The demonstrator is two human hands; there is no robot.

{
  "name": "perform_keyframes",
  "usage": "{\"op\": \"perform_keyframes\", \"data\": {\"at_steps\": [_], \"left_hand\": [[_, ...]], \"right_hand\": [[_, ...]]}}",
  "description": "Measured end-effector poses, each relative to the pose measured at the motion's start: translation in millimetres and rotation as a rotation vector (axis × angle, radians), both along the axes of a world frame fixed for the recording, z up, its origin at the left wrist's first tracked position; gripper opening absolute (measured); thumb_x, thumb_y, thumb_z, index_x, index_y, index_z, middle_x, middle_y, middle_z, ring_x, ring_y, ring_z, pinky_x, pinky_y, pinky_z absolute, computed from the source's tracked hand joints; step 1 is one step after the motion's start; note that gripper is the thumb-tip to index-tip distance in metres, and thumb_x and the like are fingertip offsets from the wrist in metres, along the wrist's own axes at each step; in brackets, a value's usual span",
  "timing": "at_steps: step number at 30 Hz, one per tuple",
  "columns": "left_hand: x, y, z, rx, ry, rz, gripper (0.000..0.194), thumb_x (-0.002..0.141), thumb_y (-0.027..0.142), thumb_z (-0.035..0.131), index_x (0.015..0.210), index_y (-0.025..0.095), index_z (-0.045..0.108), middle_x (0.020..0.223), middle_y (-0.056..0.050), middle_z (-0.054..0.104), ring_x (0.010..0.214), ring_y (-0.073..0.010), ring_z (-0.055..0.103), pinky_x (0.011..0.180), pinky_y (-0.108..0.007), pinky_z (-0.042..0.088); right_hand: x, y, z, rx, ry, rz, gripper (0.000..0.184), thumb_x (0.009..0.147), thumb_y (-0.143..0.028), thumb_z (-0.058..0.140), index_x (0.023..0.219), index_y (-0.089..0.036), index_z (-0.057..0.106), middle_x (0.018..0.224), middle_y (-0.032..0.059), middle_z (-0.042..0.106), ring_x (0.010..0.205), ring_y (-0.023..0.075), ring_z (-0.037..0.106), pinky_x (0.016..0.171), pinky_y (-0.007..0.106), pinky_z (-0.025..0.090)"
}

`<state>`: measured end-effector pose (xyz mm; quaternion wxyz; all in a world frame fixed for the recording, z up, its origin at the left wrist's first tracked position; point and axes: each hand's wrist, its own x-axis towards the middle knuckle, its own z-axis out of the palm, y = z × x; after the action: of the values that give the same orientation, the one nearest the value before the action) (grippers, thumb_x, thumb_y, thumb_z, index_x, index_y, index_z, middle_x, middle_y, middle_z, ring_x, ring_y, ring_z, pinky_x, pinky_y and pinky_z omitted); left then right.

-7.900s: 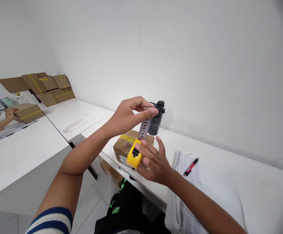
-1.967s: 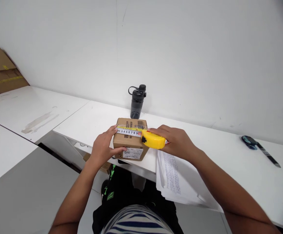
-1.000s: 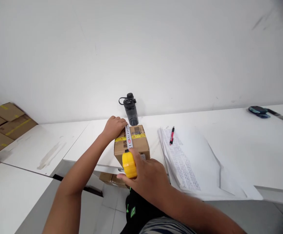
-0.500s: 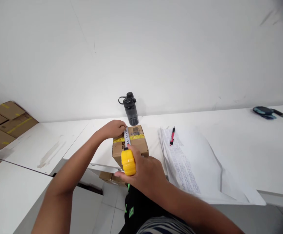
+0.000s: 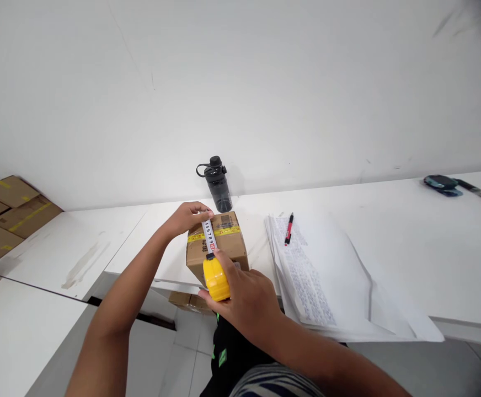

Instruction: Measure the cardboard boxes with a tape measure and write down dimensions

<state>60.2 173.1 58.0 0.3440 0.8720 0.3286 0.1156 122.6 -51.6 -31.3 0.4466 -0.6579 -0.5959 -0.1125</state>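
A small cardboard box [image 5: 228, 248] with yellow tape sits at the front edge of the white table. My right hand [image 5: 249, 295] is closed round a yellow tape measure [image 5: 216, 279] at the box's near side. The white blade [image 5: 209, 237] runs from it across the box top, its numbers facing up. At the far edge of the box, my left hand [image 5: 191, 216] pinches the blade's end; the very tip is hidden under the fingers. A dark water bottle [image 5: 219, 187] with a loop strap stands just behind the box.
Right of the box lies a stack of written paper sheets [image 5: 331, 275], a red and black pen [image 5: 289, 229] on top. A dark teal object [image 5: 443, 184] with a black strap lies farther right. Cardboard boxes [image 5: 17, 212] are piled at the left, by the wall.
Earlier the blade was held up near the bottle, then laid sideways across the box. Now it runs front to back over the top. In the last half second, the blade has tilted slightly.
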Motion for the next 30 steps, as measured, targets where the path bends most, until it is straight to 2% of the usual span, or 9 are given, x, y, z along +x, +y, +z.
{"op": "perform_keyframes", "data": {"at_steps": [3,6,10,14,17,20,25,27,30], "left_hand": [[-7,-15,16.9,0.119,-0.108,0.025,0.038,0.073,0.054,0.074,0.086,0.019,0.071,0.095,-0.005,0.072,0.093,-0.0208,0.063,0.087,-0.035,0.048],[-14,-44,27.8,0.152,-0.156,-0.012,0.034,0.075,0.050,0.074,0.085,0.019,0.066,0.094,-0.004,0.069,0.093,-0.0199,0.061,0.084,-0.035,0.048],[-22,-89,21.7,0.167,-0.140,-0.147,0.030,0.086,0.049,0.064,0.085,0.020,0.059,0.094,-0.003,0.064,0.090,-0.0177,0.060,0.082,-0.033,0.048],[-30,-111,9.5,0.137,-0.054,-0.335,0.044,0.099,0.055,0.032,0.103,0.022,0.061,0.103,-0.007,0.063,0.099,-0.0200,0.059,0.089,-0.037,0.048],[-36,-112,3.3,0.119,-0.030,-0.370,0.064,0.096,0.065,0.016,0.126,0.026,0.057,0.124,-0.010,0.061,0.116,-0.0245,0.056,0.099,-0.042,0.046],[-41,-107,-4.7,0.164,-0.030,-0.367,0.073,0.093,0.069,0.010,0.138,0.028,0.051,0.140,-0.010,0.055,0.130,-0.0270,0.050,0.108,-0.044,0.043],[-51,-88,-26.2,0.463,0.106,-0.354,0.085,0.086,0.073,0.039,0.156,0.027,0.024,0.160,-0.010,0.032,0.148,-0.0329,0.029,0.123,-0.053,0.020],[-60,-78,-34.9,0.522,0.139,-0.275,0.096,0.082,0.073,0.050,0.158,0.027,0.015,0.162,-0.011,0.028,0.148,-0.0342,0.029,0.122,-0.054,0.022],[-85,-65,-47.0,0.571,0.117,-0.131,0.104,0.076,0.070,0.063,0.158,0.029,0.014,0.162,-0.010,0.028,0.148,-0.0355,0.028,0.120,-0.054,0.027]], "right_hand": [[5,1,-10.7,0.032,-0.021,0.002,0.072,0.082,-0.043,0.067,0.143,-0.019,0.037,0.092,0.0080,0.078,0.062,0.0234,0.071,0.055,0.034,0.051],[13,1,-22.6,0.134,0.029,-0.052,0.068,0.084,-0.037,0.066,0.143,-0.019,0.037,0.102,0.0090,0.078,0.067,0.0236,0.073,0.058,0.033,0.053],[24,-3,-31.0,0.239,0.113,-0.035,0.053,0.087,-0.029,0.061,0.137,-0.022,0.045,0.108,0.0086,0.076,0.076,0.0234,0.075,0.060,0.033,0.056],[29,-10,-30.4,0.322,0.155,0.088,0.050,0.085,-0.021,0.060,0.134,-0.022,0.048,0.110,0.0092,0.075,0.088,0.0227,0.075,0.067,0.031,0.061],[30,-12,-31.2,0.334,0.175,0.146,0.052,0.085,-0.018,0.059,0.135,-0.022,0.048,0.111,0.0093,0.075,0.092,0.0223,0.075,0.070,0.031,0.062],[29,-13,-37.3,0.308,0.176,0.186,0.050,0.085,-0.016,0.057,0.134,-0.022,0.048,0.111,0.0091,0.075,0.095,0.0223,0.074,0.074,0.033,0.063],[26,-13,-53.1,0.255,0.214,0.220,0.057,0.084,-0.023,0.061,0.138,-0.023,0.044,0.114,0.0091,0.074,0.098,0.0237,0.074,0.077,0.034,0.063],[26,-13,-58.5,0.223,0.222,0.237,0.056,0.084,-0.021,0.060,0.138,-0.025,0.044,0.115,0.0085,0.074,0.097,0.0228,0.074,0.076,0.033,0.062],[27,-14,-66.1,0.188,0.234,0.268,0.055,0.083,-0.018,0.059,0.136,-0.026,0.044,0.115,0.0084,0.074,0.096,0.0215,0.074,0.076,0.033,0.061]]}}
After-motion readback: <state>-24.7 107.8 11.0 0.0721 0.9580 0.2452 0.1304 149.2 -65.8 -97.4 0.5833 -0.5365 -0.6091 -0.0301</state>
